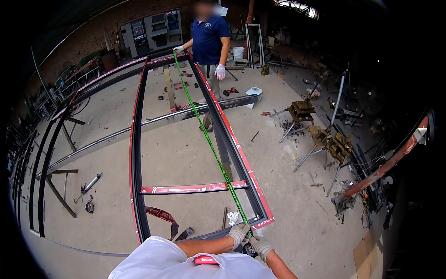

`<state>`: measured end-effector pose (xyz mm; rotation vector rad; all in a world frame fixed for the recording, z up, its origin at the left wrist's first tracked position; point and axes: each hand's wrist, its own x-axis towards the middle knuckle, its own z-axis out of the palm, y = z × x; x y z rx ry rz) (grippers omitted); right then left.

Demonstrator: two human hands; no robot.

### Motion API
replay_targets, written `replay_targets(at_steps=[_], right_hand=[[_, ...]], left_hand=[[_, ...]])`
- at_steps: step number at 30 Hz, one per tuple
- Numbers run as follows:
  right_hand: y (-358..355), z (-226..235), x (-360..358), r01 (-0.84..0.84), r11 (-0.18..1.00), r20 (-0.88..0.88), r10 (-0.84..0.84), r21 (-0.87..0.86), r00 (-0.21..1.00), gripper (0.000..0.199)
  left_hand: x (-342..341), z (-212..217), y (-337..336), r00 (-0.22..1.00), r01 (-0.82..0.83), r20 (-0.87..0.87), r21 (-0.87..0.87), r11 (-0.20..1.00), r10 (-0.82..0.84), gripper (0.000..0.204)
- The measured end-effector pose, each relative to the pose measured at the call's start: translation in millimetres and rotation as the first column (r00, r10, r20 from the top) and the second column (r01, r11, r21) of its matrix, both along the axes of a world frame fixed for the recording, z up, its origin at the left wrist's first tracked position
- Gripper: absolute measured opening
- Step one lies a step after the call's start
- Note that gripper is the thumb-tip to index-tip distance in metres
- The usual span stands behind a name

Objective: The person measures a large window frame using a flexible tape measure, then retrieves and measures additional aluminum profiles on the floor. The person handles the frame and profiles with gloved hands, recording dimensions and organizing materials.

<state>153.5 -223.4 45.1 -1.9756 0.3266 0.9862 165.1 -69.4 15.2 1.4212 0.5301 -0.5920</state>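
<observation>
A green tape measure (pixel 214 151) runs stretched diagonally over a dark metal window frame (pixel 136 153) with red protective film along its edges. My left hand (pixel 239 235), in a pale knit glove, is closed on the tape blade at the frame's near right corner. Right beside it, my right hand (pixel 261 247), gloved as well, grips the dark tape case, which is partly hidden between both hands. At the far end, a co-worker's gloved hand (pixel 179 49) touches the tape's end on the far left corner. A red-filmed crossbar (pixel 195 188) spans the frame under the tape.
A long metal beam (pixel 107 139) on trestles supports the frame. The co-worker (pixel 209 42) stands beyond it in a navy shirt. Brown metal stands (pixel 303 111) and scrap lie to the right. A caulking gun (pixel 91 182) is on the floor at left, a red drill (pixel 230 91) further off.
</observation>
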Motion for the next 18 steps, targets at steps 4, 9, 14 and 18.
replay_targets(at_steps=[4, 9, 14, 18], right_hand=[[-4, -13, -1, -0.006, 1.0, -0.005, 0.006, -0.003, 1.0, 0.048], [-2, -8, 1, -0.059, 0.997, -0.008, 0.059, -0.052, 0.998, 0.049], [8, 19, -2, 0.0, 1.0, -0.031, 0.0, 0.011, 1.0, 0.049], [-1, -4, -7, 0.027, 0.999, -0.03, -0.026, 0.024, 0.999, 0.048]], left_hand=[[0, 2, 0, 1.0, -0.012, -0.027, -0.015, 1.0, 0.012, 0.034], [-1, -2, 0, 1.0, -0.007, -0.005, -0.035, 0.999, 0.007, 0.034], [-2, -8, 2, 0.998, -0.037, -0.052, -0.084, 0.996, 0.032, 0.032], [-2, 1, 0, 0.999, -0.018, -0.051, -0.097, 0.995, 0.013, 0.03]])
